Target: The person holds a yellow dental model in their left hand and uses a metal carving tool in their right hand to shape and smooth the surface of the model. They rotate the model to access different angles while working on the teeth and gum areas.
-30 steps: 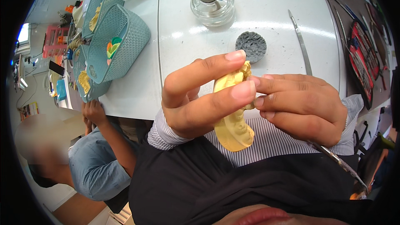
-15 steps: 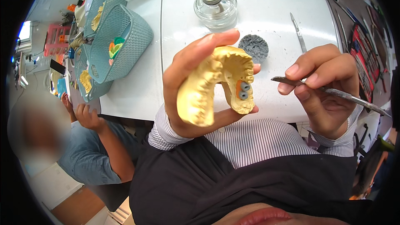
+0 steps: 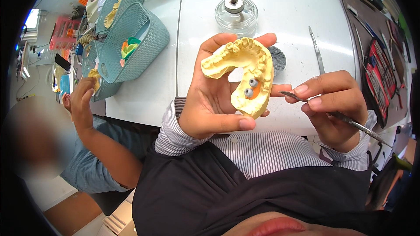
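Yellow plaster dental model (image 3: 265,69) in your left hand (image 3: 203,107), above the white table (image 3: 199,30).
Your left hand cups it from behind, fingers partly spread; your right hand (image 3: 337,105) pinches a metal carver (image 3: 362,128) beside it. It's likely stiff, light, brittle: grip the outer edges, sparing the grey cylinders (image 3: 249,92).

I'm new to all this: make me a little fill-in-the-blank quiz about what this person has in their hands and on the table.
1. The dental model in the left hand is coloured ____.
2. It carries exactly ____ small grey cylinders.
3. The slim tool in the right hand looks made of ____.
4. In the picture, the scalpel lies to the ____ of the glass jar.

Missing words: yellow; two; metal; right.
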The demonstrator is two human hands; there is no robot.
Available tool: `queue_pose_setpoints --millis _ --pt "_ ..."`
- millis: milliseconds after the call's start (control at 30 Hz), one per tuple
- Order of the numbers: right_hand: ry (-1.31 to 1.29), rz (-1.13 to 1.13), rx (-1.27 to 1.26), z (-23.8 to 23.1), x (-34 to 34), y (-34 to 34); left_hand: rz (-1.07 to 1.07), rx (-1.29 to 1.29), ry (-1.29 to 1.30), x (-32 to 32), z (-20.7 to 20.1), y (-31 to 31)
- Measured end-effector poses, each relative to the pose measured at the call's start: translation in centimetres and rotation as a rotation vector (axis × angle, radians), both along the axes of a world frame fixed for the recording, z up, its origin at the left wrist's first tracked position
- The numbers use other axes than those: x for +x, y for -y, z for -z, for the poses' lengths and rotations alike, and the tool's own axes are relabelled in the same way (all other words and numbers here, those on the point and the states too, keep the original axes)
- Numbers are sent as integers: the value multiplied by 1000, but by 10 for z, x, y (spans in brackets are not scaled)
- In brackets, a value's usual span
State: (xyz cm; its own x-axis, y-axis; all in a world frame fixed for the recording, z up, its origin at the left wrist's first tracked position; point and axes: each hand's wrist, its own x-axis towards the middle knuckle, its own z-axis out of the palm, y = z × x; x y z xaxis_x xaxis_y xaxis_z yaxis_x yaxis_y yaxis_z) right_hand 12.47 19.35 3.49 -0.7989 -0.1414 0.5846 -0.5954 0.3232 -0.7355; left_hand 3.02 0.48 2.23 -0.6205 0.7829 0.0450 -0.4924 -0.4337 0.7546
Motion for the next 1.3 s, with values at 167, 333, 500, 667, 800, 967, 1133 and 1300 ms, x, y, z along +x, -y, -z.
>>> queue_pose_setpoints --millis 167,333,500,667,800,967,1133,1300 --pt "-18 104 -146 3 0 6 70 69 66 -6 5 4" --pt "-35 84 -225 6 0 2 235 285 224 -15 13 11" --pt "-53 118 -256 8 -1 3 222 294 230 -16 13 12" --pt "-38 150 -273 10 -1 3 146 353 177 -14 14 9" --pt "-32 177 -273 10 -1 3 0 281 -12 -15 12 9" --pt "-27 197 -275 9 -2 5 -300 109 -333 -14 9 9" --pt "-46 251 -288 8 0 8 -358 388 -24 -20 11 21" --pt "-58 321 -277 11 0 7 -388 589 298 -33 2 37"
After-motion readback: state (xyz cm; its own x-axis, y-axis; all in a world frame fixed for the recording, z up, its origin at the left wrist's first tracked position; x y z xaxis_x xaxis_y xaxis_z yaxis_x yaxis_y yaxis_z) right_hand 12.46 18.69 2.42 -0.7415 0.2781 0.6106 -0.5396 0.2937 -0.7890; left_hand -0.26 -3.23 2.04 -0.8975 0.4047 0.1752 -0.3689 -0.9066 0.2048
